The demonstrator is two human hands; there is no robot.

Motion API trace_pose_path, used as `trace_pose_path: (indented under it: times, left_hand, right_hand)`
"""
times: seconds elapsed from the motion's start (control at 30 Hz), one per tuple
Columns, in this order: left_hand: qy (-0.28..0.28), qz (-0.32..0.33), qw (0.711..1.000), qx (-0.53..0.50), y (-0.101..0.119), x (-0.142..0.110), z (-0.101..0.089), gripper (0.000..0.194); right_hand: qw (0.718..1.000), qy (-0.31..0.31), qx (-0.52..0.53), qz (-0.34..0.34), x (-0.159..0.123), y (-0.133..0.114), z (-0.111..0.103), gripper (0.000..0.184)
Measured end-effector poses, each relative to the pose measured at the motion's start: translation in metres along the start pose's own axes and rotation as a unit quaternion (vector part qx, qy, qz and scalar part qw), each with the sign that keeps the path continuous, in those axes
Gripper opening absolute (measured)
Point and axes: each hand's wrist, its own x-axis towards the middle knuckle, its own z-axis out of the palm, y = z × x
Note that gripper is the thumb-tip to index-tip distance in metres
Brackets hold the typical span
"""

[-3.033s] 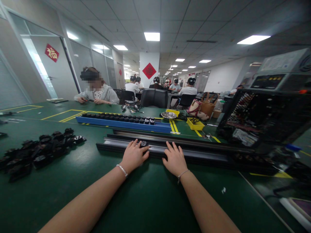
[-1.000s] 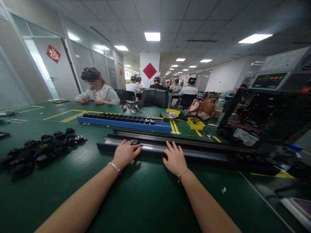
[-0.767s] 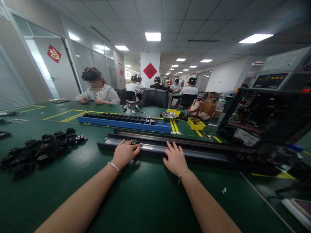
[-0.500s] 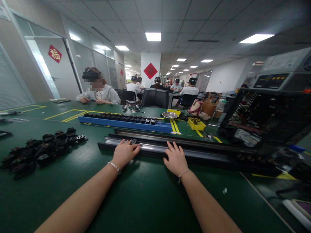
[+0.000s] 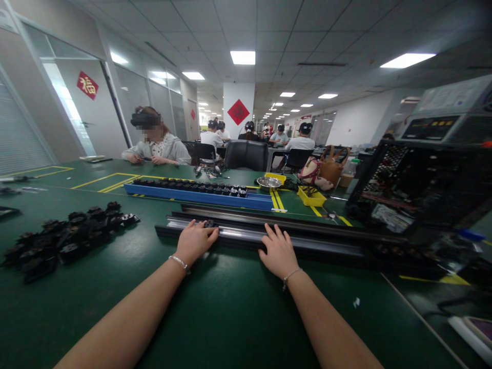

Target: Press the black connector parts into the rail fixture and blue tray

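Observation:
A long black channel rail (image 5: 240,236) with a shiny inner floor lies across the green table in front of me. My left hand (image 5: 194,240) is over its left part, with thumb and fingers closed around a small black round-topped part (image 5: 209,224) sitting in the channel. The underside of that part is hidden. My right hand (image 5: 277,250) rests on the rail farther right, fingers spread and holding nothing. At the rail's right end, several dark parts (image 5: 403,251) sit in the channel.
Left of my hands lies a pile of black parts (image 5: 73,238). Beyond the rail stand a blue rail (image 5: 200,198) filled with black parts, a metal bowl (image 5: 269,182) and a yellow bin (image 5: 310,197). An open computer case (image 5: 418,189) is at right. A person (image 5: 157,146) sits opposite.
My left hand has shifted slightly left along the rail, and the small black part has moved with it. My right hand stays in place.

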Motion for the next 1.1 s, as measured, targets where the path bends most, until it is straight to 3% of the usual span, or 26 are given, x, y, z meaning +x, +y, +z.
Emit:
trace_pose_path:
  times: [1.1]
  left_hand:
    - [0.014, -0.037, 0.999, -0.002, -0.0084, -0.0029, 0.0037, 0.042]
  right_hand:
    - [1.000, -0.003, 0.008, 0.001, 0.0012, -0.0002, 0.0001, 0.023]
